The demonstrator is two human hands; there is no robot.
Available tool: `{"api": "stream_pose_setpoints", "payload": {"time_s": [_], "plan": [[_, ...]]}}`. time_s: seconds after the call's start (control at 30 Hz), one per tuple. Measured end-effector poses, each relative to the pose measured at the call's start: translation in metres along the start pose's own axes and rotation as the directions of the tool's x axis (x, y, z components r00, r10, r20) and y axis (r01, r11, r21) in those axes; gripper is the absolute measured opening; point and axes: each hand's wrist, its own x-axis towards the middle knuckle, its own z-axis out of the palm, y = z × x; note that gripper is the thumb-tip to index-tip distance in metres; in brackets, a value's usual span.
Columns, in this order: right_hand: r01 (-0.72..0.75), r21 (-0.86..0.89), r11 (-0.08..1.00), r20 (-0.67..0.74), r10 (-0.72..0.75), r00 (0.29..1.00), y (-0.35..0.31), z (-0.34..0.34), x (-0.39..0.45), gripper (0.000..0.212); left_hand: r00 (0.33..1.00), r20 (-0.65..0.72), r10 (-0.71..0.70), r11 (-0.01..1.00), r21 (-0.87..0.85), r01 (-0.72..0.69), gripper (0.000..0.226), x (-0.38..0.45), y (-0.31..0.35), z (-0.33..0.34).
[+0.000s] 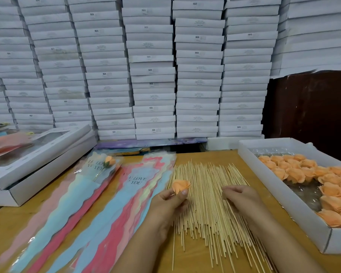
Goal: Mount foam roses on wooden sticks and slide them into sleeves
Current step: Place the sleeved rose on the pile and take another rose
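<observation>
The left hand (170,203) is pinching a peach foam rose (180,186) between thumb and fingers, holding it just above the left edge of the sticks (209,203). The rose is soft-looking, with layered, curled petals. The right hand (242,198) is resting on the sticks, its fingers curled down and pressing onto them; whether they are gripping a single stick cannot be told.

The sticks are thin, pale wooden skewers, lying in a loose fan-shaped heap on the tan wooden table (47,219). To their left, glossy clear sleeves (98,203) are lying in overlapping piles, long and tapered, printed with wavy bands of pink, red and blue and the words "I LOVE YOU". One finished rose (109,160) is sitting inside the top of the far-left pile.

At the right, a shallow white cardboard box (283,200) is holding many more peach roses (303,170) on a crinkled clear liner. At the left, flat white boxes (37,164) with clear windows are lying stacked and askew. Behind the table, tall stacks (154,75) of flat white boxes are filling the background, with a dark brown panel (309,107) at the right.
</observation>
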Motion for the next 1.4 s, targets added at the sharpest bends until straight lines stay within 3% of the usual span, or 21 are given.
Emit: {"api": "stream_pose_setpoints", "payload": {"time_s": [0.13,0.3,0.37,0.57,0.67,0.77,0.87,1.0,1.13,1.27,1.33,1.4], "plan": [[-0.052,0.281,0.958,0.151,0.009,0.989,-0.005,-0.002,0.0,0.02,1.0,0.024,-0.011,0.995,-0.099,0.013,0.059,0.001,0.004,-0.004],[-0.067,0.589,0.806,0.313,-0.15,0.938,-0.013,-0.006,-0.004,0.045,1.0,0.02,-0.014,0.994,-0.107,0.016,0.057,0.001,0.004,-0.004],[-0.097,0.603,0.792,0.371,-0.172,0.913,-0.014,-0.006,-0.005,0.046,1.0,0.03,-0.007,0.996,-0.084,0.009,0.056,0.001,0.004,-0.004],[-0.222,0.469,0.855,0.409,0.012,0.912,-0.006,0.003,-0.003,0.037,1.0,0.026,-0.016,0.995,-0.099,0.018,0.054,-0.001,0.005,-0.004],[-0.182,0.457,0.871,0.424,-0.033,0.905,-0.01,-0.002,-0.004,0.034,0.999,0.028,-0.032,0.985,-0.167,0.036,0.049,-0.002,0.008,-0.004],[-0.067,0.431,0.9,0.372,-0.109,0.922,-0.018,-0.008,-0.008,0.033,0.998,0.05,-0.036,0.967,-0.25,0.048,0.041,-0.003,0.011,-0.004],[0.148,0.315,0.938,0.239,-0.229,0.944,-0.022,-0.008,-0.013,0.033,0.996,0.082,-0.038,0.947,-0.316,0.062,0.032,-0.003,0.013,-0.006],[0.318,0.226,0.921,0.141,-0.354,0.925,-0.024,-0.006,-0.018,0.03,0.994,0.104,-0.024,0.915,-0.399,0.064,0.03,-0.001,0.015,-0.008],[0.294,0.42,0.859,0.122,-0.374,0.919,-0.03,-0.008,-0.021,0.027,0.994,0.11,-0.002,0.882,-0.468,0.054,0.032,-0.002,0.017,-0.008],[0.292,0.651,0.701,-0.015,-0.372,0.928,-0.036,-0.022,-0.019,0.028,0.994,0.112,-0.001,0.868,-0.493,0.056,0.035,-0.005,0.018,-0.006],[0.339,0.676,0.654,-0.088,-0.386,0.918,-0.036,-0.028,-0.017,0.025,0.995,0.101,-0.007,0.87,-0.491,0.056,0.037,-0.006,0.018,-0.006],[0.429,0.59,0.684,-0.154,-0.426,0.891,-0.034,-0.029,-0.017,0.029,0.997,0.073,-0.018,0.885,-0.463,0.05,0.04,-0.007,0.018,-0.006]]}}
